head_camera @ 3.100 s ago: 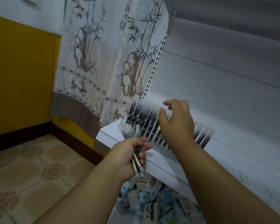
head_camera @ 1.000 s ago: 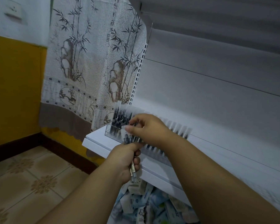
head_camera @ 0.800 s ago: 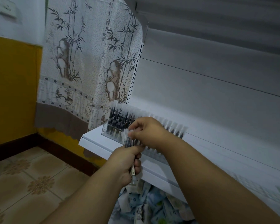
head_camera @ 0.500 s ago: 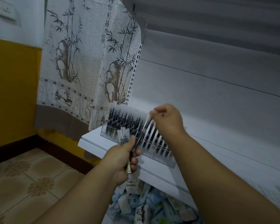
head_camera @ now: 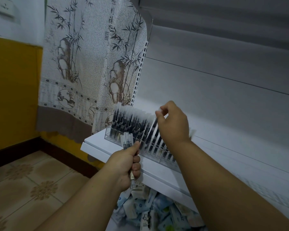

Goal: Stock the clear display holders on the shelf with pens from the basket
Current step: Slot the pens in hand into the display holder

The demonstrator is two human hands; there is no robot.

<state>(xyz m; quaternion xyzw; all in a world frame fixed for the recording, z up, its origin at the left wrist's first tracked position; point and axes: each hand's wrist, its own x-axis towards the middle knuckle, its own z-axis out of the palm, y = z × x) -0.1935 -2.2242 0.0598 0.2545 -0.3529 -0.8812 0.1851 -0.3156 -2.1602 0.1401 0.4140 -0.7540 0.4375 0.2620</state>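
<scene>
Here, at the far left, a yellow wall (head_camera: 13, 90) meets a patterned tile floor (head_camera: 32, 189), and one bamboo-print curtain (head_camera: 90, 64) hangs beside it down to the end of the white shelf (head_camera: 97, 148). The left hand (head_camera: 125, 165) is closed in a fist round a small bundle of pens (head_camera: 127, 142); about four clear caps stick up above the thumb and one tip shows below the fist, though the exact number is hard to tell. Just behind that bundle, one clear display holder (head_camera: 110, 137) stands on the shelf, packed with dark-barrelled, clear-capped pens in tilted rows, too many and too blurred to count; whether it is one holder or several set end to end cannot be told. The right hand (head_camera: 173, 124) is above the holder's middle, thumb and forefinger pinching the cap end of a single pen (head_camera: 154, 125), the other fingers curled; that pen slants down towards the rows, its lower end among them. Below the shelf edge lies a heap of small packets (head_camera: 150, 209) in pale blue and white.
</scene>
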